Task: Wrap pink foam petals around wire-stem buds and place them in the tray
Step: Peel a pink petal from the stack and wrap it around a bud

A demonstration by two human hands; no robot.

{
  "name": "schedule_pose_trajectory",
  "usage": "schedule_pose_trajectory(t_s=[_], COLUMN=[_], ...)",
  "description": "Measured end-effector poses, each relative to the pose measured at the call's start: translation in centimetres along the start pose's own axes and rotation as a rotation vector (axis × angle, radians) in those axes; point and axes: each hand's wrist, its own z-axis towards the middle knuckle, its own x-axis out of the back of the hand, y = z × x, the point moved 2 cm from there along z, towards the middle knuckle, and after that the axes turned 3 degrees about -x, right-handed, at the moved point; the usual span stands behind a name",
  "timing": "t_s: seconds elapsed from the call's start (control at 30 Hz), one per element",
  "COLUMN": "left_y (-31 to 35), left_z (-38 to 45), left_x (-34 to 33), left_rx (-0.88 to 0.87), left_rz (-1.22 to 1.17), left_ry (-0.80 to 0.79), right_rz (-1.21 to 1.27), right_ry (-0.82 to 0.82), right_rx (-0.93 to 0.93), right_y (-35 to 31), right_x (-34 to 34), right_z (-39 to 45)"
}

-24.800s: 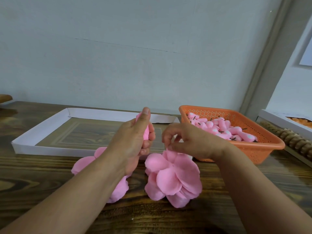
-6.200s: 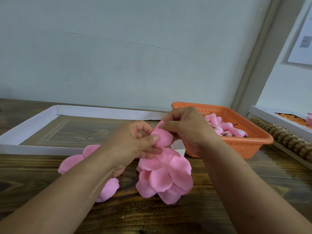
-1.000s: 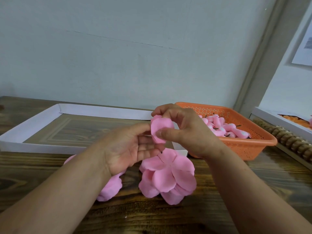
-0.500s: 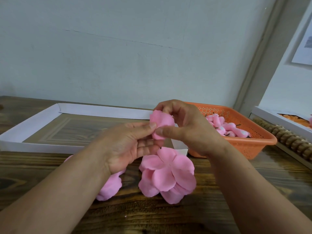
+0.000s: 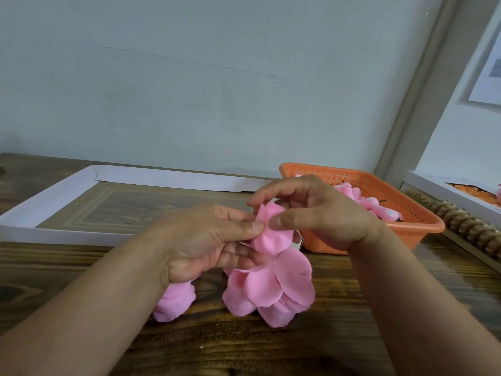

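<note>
Pink foam everywhere at the front of the dark wood table [image 5: 352, 335]: a loose pile of petals [image 5: 271, 289] lies nearest the camera, centre, w/ a second, smaller petal clump [image 5: 173, 302] just to its left, partly hidden under the left wrist.

Above the pile, both hands meet on one bud being wrapped [image 5: 271, 234]. Left hand [image 5: 200, 245] grips it from the left: thumb tip pressed on the petal's upper left edge, fingers curled underneath & behind, touching the lower edge. Right hand [image 5: 322, 221] pinches from the right: thumb tip on the petal's front face, right next to the left thumb, index arched over the top, other fingers curled behind. So the bud sits between the two thumbs in front & the fingers at the back, held clear of the table, just over the pile. Wire stem not visible; can't tell where it runs.

Behind the hands, left: a flat white cardboard tray [image 5: 67, 185], open bottom showing wood grain. Right, just behind the right hand: orange plastic basket [image 5: 406, 232] w/ pink buds [image 5: 371, 204] inside, some w/ dark stems sticking out. Far right: a row of brown wooden beads [image 5: 466, 223] & another white tray edge [image 5: 433, 185]. Pale wall [image 5: 217, 77] at the back.
</note>
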Motion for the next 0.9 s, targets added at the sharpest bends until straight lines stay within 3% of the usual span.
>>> schedule_pose_trajectory(t_s=[0.2,0.5,0.9], left_y=[-0.1,-0.4,-0.7], left_z=[0.1,0.7,1.0], left_x=[-0.1,-1.0,-1.2], left_rx=[0.018,-0.082,-0.182], left_rz=[-0.027,-0.1,-0.018], left_ry=[0.006,0.283,0.453], right_rz=[0.034,0.098,0.029], right_ry=[0.013,0.185,0.303], right_rx=[0.002,0.037,-0.043], right_y=[0.3,1.1,0.7], right_x=[0.3,0.5,-0.4], right_z=[0.2,0.9,1.5])
